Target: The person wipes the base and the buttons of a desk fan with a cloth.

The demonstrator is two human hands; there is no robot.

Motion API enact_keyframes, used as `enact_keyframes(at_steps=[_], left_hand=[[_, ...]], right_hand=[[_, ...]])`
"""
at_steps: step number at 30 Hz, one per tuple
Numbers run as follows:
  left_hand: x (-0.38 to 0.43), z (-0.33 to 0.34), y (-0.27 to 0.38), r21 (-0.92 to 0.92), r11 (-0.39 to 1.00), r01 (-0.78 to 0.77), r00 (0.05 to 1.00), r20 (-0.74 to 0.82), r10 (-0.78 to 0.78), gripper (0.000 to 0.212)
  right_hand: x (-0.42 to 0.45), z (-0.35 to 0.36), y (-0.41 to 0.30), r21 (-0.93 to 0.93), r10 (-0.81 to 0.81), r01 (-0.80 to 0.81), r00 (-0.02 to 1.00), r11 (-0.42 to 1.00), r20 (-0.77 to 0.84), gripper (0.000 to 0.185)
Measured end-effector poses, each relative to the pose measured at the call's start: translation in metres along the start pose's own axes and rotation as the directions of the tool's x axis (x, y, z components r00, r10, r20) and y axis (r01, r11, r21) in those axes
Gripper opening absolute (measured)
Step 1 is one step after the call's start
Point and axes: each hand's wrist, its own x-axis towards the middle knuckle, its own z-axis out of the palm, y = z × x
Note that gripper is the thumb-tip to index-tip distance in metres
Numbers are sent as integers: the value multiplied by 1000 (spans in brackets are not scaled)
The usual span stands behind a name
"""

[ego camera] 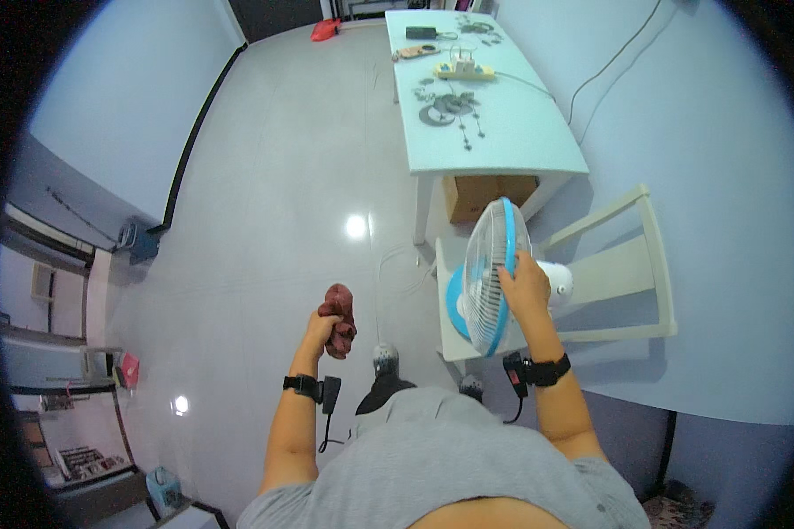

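A bunched dark-red cloth (pixel 339 334) is gripped in my left hand (pixel 322 328), held out over the floor. A blue and white electric fan (pixel 491 278) stands on the seat of a white chair (pixel 658 284), its wire guard facing left. My right hand (pixel 528 284) grasps the blue rim of the guard from the right side, fingers over the edge. The fan's blue base shows behind the guard, and its white motor housing is to the right of my hand. Each wrist wears a black strap with a small device and a cable.
A white table (pixel 503 145) beyond the chair bears a yellow power strip (pixel 464 71), with a black box-shaped item (pixel 421 32) farther back. A cardboard box (pixel 483 193) sits under the table. A pale cable lies on the floor left of the chair. The wall runs along the right.
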Motion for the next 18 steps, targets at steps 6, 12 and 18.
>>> enact_keyframes(at_steps=[6,12,18], left_hand=[[32,-19,22,215,977,-8,995,97,-13,28],[40,-8,25,295,943,-155,981,157,113,23],[36,-4,34,232,971,-56,973,231,1,25]], right_hand=[[0,8,0,-79,64,-72,993,994,-100,37],[1,9,-5,-128,26,-46,988,991,-154,39],[3,2,0,25,45,-42,990,999,-135,31]])
